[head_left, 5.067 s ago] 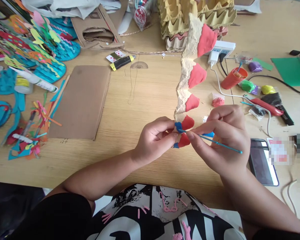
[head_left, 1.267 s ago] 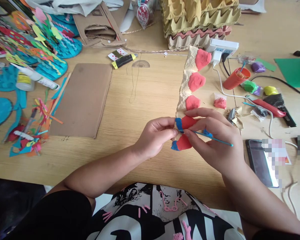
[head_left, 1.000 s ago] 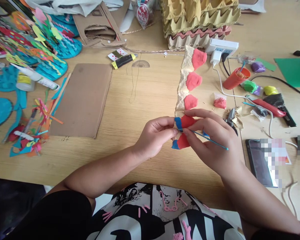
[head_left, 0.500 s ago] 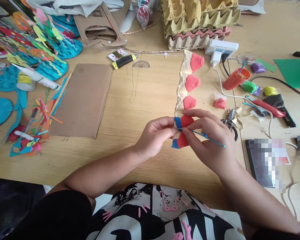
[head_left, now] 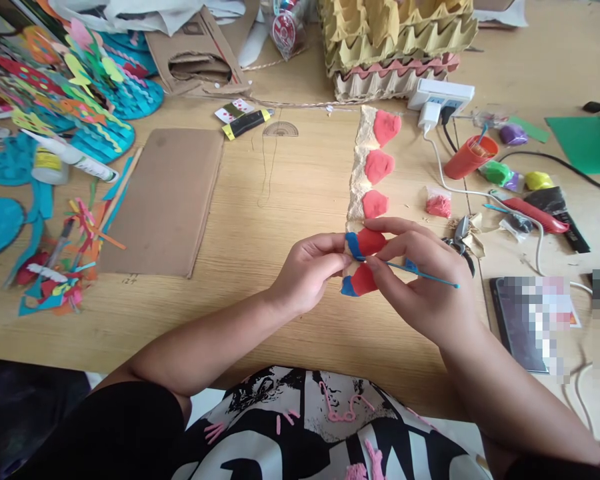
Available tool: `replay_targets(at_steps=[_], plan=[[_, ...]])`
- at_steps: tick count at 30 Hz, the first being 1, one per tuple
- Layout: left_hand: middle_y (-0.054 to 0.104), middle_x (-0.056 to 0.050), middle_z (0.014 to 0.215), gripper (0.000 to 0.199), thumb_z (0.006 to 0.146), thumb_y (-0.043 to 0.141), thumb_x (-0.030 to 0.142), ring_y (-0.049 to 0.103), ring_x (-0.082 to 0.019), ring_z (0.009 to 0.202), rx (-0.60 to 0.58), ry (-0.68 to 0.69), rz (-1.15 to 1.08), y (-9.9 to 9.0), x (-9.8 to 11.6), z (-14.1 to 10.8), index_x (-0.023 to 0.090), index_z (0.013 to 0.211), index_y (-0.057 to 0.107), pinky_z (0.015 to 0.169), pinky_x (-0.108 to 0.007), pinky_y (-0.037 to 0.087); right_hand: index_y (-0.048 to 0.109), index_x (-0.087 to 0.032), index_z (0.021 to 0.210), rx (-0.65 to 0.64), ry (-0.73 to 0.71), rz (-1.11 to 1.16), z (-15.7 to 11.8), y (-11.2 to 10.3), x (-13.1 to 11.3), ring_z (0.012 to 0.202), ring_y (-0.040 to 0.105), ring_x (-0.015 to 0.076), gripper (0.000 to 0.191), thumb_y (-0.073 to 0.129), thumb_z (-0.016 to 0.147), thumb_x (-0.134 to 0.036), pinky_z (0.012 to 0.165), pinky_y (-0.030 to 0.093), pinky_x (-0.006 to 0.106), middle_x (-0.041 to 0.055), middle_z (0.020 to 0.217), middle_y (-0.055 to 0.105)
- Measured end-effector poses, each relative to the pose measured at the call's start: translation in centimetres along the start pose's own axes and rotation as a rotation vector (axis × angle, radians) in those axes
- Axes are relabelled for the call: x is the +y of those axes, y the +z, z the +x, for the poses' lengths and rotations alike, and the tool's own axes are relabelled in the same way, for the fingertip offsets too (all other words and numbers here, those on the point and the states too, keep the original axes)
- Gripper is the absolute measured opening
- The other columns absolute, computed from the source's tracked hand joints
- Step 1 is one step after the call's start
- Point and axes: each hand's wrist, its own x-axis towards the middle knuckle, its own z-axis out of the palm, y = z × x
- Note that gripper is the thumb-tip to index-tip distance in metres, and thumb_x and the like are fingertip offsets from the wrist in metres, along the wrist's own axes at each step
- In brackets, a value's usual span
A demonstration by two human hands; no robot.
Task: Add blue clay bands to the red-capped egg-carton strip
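Note:
A strip of egg carton [head_left: 356,175] with red clay on its bumps runs away from me over the table. Blue clay [head_left: 349,287] covers part of its near end, beside the red. My left hand [head_left: 313,270] pinches the strip's left edge between thumb and fingers. In my right hand [head_left: 427,273] is a thin blue modelling stick [head_left: 425,274], its tip on the blue clay. A bit of blue clay [head_left: 410,265] shows by the right fingers. The right fingertips partly cover the red clay.
Brown cardboard [head_left: 163,200] lies to the left near colourful paper scraps [head_left: 70,267]. Egg trays [head_left: 395,47] are stacked at the back. On the right are a power strip [head_left: 443,95], an orange cup [head_left: 470,159], pliers [head_left: 461,240], clay packets and a phone [head_left: 520,323].
The blue clay on the second bump from the near end has spread lower along its edge. The strip's far end has shifted slightly left, and the stick has moved a little in my right hand.

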Motion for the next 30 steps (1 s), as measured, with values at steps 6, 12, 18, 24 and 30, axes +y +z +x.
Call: replay_targets(at_steps=[6,12,18,24,30], plan=[[0.069,-0.001,0.076,0.016,0.075,0.079,0.024,0.058,-0.009,0.067,0.03,-0.051,-0.062,-0.5,0.2,0.5,0.016,0.089,0.079,0.062,-0.022,0.048,0.066,-0.026,0.088,0.068,0.116,0.266,0.5,-1.6,0.1,0.112,0.076,0.027,0.012,0.075,0.093,-0.02,0.098,0.063,0.048,0.0074,0.12,0.079],[0.07,-0.004,0.087,0.022,0.078,0.08,0.031,0.064,-0.013,0.074,-0.01,-0.168,-0.11,-1.4,0.1,1.0,0.02,0.097,0.077,0.066,-0.025,0.052,0.063,-0.028,0.077,0.291,0.197,0.574,1.6,-1.9,2.1,0.08,0.066,0.0204,0.028,0.083,0.089,-0.044,0.079,0.061,0.043,0.0015,0.083,0.066],[0.072,-0.007,0.108,0.032,0.089,0.076,0.044,0.072,-0.025,0.105,0.033,-0.162,-0.043,-1.3,0.0,0.6,0.02,0.11,0.07,0.072,-0.026,0.053,0.068,-0.028,0.083,0.281,0.194,0.521,0.2,0.9,3.0,0.07,0.059,0.017,0.021,0.083,0.09,-0.041,0.064,0.053,0.036,-0.0007,0.076,0.063],[0.073,-0.004,0.11,0.035,0.085,0.077,0.049,0.071,-0.021,0.099,-0.014,-0.165,-0.043,-1.7,-0.3,0.7,0.026,0.111,0.071,0.076,-0.029,0.059,0.075,-0.031,0.086,0.154,0.026,0.317,0.1,0.7,2.6,0.073,0.063,0.0195,0.008,0.081,0.091,-0.033,0.069,0.056,0.039,0.0004,0.079,0.066],[0.074,-0.003,0.086,0.026,0.075,0.085,0.035,0.064,-0.013,0.073,-0.055,-0.141,-0.071,-1.6,-0.2,0.9,0.021,0.095,0.078,0.067,-0.027,0.056,0.076,-0.034,0.092,0.105,-0.133,0.055,0.6,-1.2,1.9,0.079,0.068,0.0216,0.01,0.08,0.09,-0.026,0.08,0.059,0.045,0.0007,0.083,0.066]])
